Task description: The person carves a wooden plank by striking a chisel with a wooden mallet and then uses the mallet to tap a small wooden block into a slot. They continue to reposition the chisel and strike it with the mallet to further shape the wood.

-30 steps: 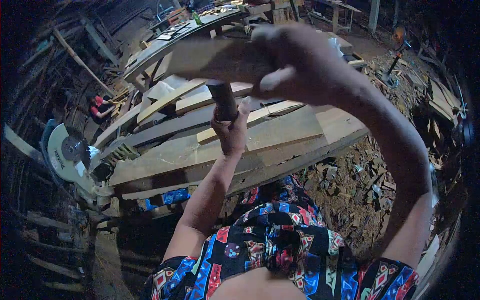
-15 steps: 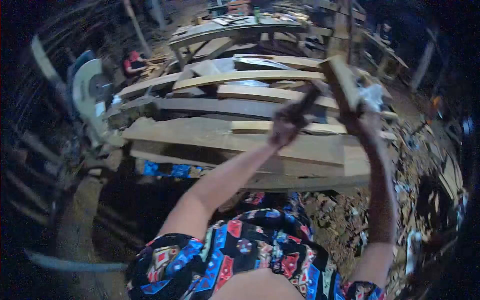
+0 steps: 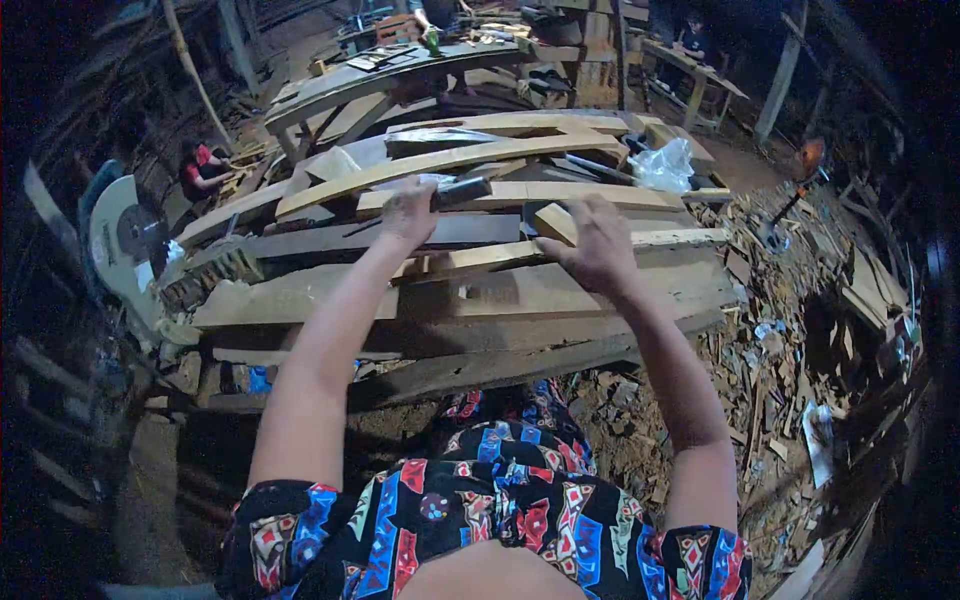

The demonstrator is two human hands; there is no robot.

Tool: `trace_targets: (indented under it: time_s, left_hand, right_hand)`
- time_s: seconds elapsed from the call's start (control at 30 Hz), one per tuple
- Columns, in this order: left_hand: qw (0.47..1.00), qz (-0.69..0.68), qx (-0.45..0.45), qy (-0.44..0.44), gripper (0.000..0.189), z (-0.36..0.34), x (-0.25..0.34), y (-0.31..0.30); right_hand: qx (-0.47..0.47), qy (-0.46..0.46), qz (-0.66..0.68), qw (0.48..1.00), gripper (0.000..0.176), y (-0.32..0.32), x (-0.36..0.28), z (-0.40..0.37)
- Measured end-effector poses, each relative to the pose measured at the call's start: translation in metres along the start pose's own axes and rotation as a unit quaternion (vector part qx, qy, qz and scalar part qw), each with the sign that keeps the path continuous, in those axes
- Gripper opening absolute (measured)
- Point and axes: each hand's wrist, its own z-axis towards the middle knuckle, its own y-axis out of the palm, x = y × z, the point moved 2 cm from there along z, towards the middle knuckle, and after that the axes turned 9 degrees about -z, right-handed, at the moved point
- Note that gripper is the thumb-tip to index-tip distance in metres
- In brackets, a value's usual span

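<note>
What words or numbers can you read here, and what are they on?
None I can read for sure.
Saw guard: a mark, too blurred to read.
Green bottle: too small to tell.
Wooden block in the right hand, dark tool in the left hand: no writing visible.

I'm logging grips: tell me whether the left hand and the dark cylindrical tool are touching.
Touching. The head view shows the left hand closed around the dark cylindrical tool, with its thick end jutting out beyond the fingers.

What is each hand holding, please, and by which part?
The left hand grips a dark tool behind its thick end; the right hand holds a wooden block by its right end.
</note>
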Motion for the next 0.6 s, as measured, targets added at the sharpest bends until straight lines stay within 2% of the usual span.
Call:
trace_targets:
  time_s: [0.03, 0.07, 0.1, 0.13, 0.17, 0.23, 0.27, 0.37, 0.47, 0.5, 0.6]
  left_hand:
    - [0.997, 0.014, -0.052, -0.047, 0.024, 0.0, -0.011, 0.012]
    - [1.0, 0.017, -0.011, -0.02, 0.024, -0.008, -0.011, 0.017]
    - [0.999, 0.022, 0.03, 0.007, 0.024, -0.019, -0.008, 0.021]
    - [0.999, 0.026, 0.034, 0.001, 0.024, -0.019, -0.004, 0.019]
    - [0.999, 0.029, 0.039, -0.004, 0.024, -0.019, -0.001, 0.019]
    - [0.995, 0.028, -0.031, -0.086, 0.023, -0.013, -0.001, 0.022]
    - [0.995, 0.029, -0.038, -0.086, 0.024, -0.012, 0.002, 0.024]
    - [0.993, 0.034, -0.059, -0.092, 0.025, -0.008, -0.008, 0.036]
    - [0.99, 0.046, -0.082, -0.107, 0.029, -0.014, -0.025, 0.044]
    - [0.991, 0.054, -0.05, -0.109, 0.027, -0.018, -0.022, 0.047]
    - [0.994, 0.064, 0.019, -0.088, 0.024, -0.028, -0.035, 0.075]
  right_hand:
    - [0.021, -0.041, 0.081, 0.996, 0.058, -0.016, -0.024, -0.003]
    - [0.032, -0.093, 0.16, 0.982, 0.047, -0.031, -0.053, -0.009]
    - [0.016, -0.193, 0.233, 0.953, 0.049, -0.027, -0.073, -0.012]
    - [0.015, -0.21, 0.29, 0.933, 0.053, -0.048, -0.106, -0.032]
    - [0.035, -0.298, 0.331, 0.895, 0.056, -0.047, -0.13, -0.044]
    - [0.01, -0.404, 0.37, 0.837, 0.06, -0.054, -0.173, -0.066]
    - [0.005, -0.449, 0.386, 0.806, 0.063, -0.052, -0.188, -0.072]
    - [-0.091, -0.484, 0.384, 0.781, 0.07, -0.049, -0.211, -0.077]
    - [-0.078, -0.524, 0.504, 0.682, 0.065, -0.07, -0.225, -0.084]
    - [-0.006, -0.54, 0.536, 0.649, 0.065, -0.077, -0.231, -0.088]
    - [-0.192, -0.606, 0.535, 0.556, 0.073, -0.091, -0.243, -0.08]
